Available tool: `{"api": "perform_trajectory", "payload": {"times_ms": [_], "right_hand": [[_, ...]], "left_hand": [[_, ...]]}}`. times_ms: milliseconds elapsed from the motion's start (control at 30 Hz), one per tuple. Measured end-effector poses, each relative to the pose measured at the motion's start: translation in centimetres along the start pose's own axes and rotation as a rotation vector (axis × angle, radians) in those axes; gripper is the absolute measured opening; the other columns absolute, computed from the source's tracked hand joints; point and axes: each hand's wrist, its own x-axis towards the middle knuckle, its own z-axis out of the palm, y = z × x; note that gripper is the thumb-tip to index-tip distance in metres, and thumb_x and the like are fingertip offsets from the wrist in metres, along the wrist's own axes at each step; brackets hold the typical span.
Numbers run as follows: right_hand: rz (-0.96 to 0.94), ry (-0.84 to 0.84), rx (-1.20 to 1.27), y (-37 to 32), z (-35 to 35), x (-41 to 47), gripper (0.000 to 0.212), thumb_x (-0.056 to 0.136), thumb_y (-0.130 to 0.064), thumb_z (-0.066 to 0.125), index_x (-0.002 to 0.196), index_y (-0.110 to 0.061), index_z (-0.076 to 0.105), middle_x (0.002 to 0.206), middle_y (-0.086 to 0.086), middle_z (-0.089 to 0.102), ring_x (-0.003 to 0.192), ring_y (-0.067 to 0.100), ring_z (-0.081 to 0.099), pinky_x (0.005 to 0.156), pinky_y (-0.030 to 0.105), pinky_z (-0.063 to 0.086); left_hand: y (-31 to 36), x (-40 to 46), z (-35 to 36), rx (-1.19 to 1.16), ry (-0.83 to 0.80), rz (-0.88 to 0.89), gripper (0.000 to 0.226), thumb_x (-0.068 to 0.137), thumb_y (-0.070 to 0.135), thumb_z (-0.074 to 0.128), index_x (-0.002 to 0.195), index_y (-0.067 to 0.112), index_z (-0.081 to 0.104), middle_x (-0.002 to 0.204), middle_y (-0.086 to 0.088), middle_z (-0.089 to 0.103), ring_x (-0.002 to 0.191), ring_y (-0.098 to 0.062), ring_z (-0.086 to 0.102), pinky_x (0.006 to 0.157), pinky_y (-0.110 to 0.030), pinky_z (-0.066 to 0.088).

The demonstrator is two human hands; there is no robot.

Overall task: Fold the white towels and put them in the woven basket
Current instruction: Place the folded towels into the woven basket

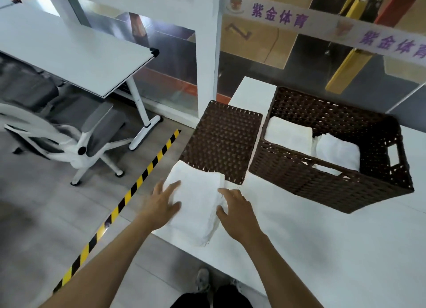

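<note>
A folded white towel [196, 201] lies on the white table [299, 238] near its left edge, its far end touching the woven lid. My left hand [161, 204] rests flat on the towel's left side with fingers spread. My right hand [235, 213] lies against the towel's right edge, fingers loosely bent, thumb touching the cloth. The dark brown woven basket [311, 181] stands to the right, further back. Inside it are two folded white towels, one at the left [288, 135] and one at the middle [337, 153].
A flat brown woven lid [223, 141] lies on the table just behind the towel, left of the basket. A grey office chair [64, 128] and a white desk [69, 52] stand on the floor at left, beyond a yellow-black floor stripe [129, 197].
</note>
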Motion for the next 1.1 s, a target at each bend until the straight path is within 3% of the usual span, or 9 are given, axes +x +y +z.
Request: {"api": "perform_trajectory", "payload": {"times_ms": [100,167,367,633,767,867,933,1000,1100], "right_hand": [[0.051,-0.067,0.094,0.2,1.4,-0.3,0.052,0.101,-0.045,0.05,0.15,-0.037,0.033,0.146,0.0,0.048,0.128,0.021,0.053,0.11,0.038,0.044],[0.109,-0.088,0.145,0.7,2.0,-0.6,0.055,0.1,-0.05,0.049,0.15,-0.04,0.028,0.144,0.002,0.048,0.125,0.022,0.056,0.107,0.04,0.046],[0.266,-0.051,0.238,4.0,1.7,-2.4,0.066,0.098,-0.051,0.056,0.152,-0.047,0.019,0.138,0.004,0.046,0.113,0.02,0.06,0.094,0.032,0.054],[0.392,0.084,0.315,9.1,-0.4,-5.5,0.065,0.099,-0.05,0.056,0.152,-0.05,0.019,0.132,0.004,0.053,0.097,0.012,0.051,0.092,0.034,0.051],[0.444,0.124,0.328,10.4,-1.2,-6.5,0.064,0.098,-0.051,0.056,0.152,-0.052,0.02,0.128,0.006,0.054,0.107,0.024,0.061,0.092,0.039,0.052],[0.437,0.168,0.33,10.8,-1.5,-6.9,0.066,0.096,-0.053,0.058,0.151,-0.05,0.021,0.128,0.007,0.056,0.115,0.03,0.06,0.095,0.042,0.052],[0.439,0.203,0.336,10.9,-1.4,-6.8,0.07,0.094,-0.049,0.062,0.152,-0.045,0.022,0.131,0.008,0.057,0.117,0.031,0.06,0.095,0.042,0.052],[0.471,0.229,0.366,10.9,-1.1,-6.8,0.076,0.092,-0.043,0.067,0.153,-0.04,0.022,0.132,0.008,0.058,0.117,0.031,0.06,0.095,0.041,0.051],[0.614,0.215,0.511,11.2,-1.3,-6.4,0.079,0.087,-0.039,0.073,0.151,-0.036,0.026,0.131,0.005,0.059,0.107,0.025,0.057,0.087,0.034,0.048]], "left_hand": [[-0.7,-0.7,2.4,-0.246,-0.109,-0.044,0.063,0.096,0.049,0.056,0.15,0.053,0.024,0.135,-0.002,0.041,0.098,-0.021,0.061,0.09,-0.041,0.055],[0.1,-1.2,3.8,-0.337,-0.098,-0.044,0.064,0.095,0.051,0.057,0.149,0.054,0.024,0.132,0.001,0.039,0.089,-0.015,0.06,0.081,-0.039,0.059],[5.3,-1.4,7.9,-0.349,-0.077,-0.01,0.067,0.095,0.056,0.053,0.152,0.051,0.017,0.156,-0.005,0.026,0.129,-0.027,0.05,0.105,-0.039,0.045],[11.6,-0.5,10.2,-0.349,-0.143,0.129,0.069,0.093,0.055,0.058,0.149,0.053,0.018,0.144,-0.003,0.036,0.119,-0.031,0.056,0.1,-0.045,0.051],[13.5,-0.4,10.3,-0.412,-0.154,0.165,0.073,0.096,0.041,0.061,0.155,0.042,0.018,0.148,0.0,0.034,0.128,-0.019,0.049,0.104,-0.032,0.043],[13.6,-0.1,9.8,-0.554,-0.07,0.022,0.085,0.094,0.033,0.067,0.158,0.032,0.012,0.146,-0.005,0.046,0.133,-0.023,0.047,0.106,-0.035,0.042],[13.8,0.1,8.9,-0.613,-0.098,-0.162,0.092,0.09,0.036,0.071,0.159,0.028,0.01,0.136,-0.011,0.056,0.125,-0.031,0.055,0.095,-0.034,0.045],[13.9,0.2,8.2,-0.558,-0.158,-0.218,0.089,0.085,0.042,0.075,0.156,0.021,0.025,0.134,-0.01,0.06,0.12,-0.03,0.058,0.092,-0.032,0.045],[14.6,0.1,7.5,-0.478,-0.168,-0.12,0.062,0.082,0.041,0.077,0.134,0.016,0.054,0.116,0.003,0.065,0.101,-0.018,0.06,0.079,-0.025,0.045]]}}
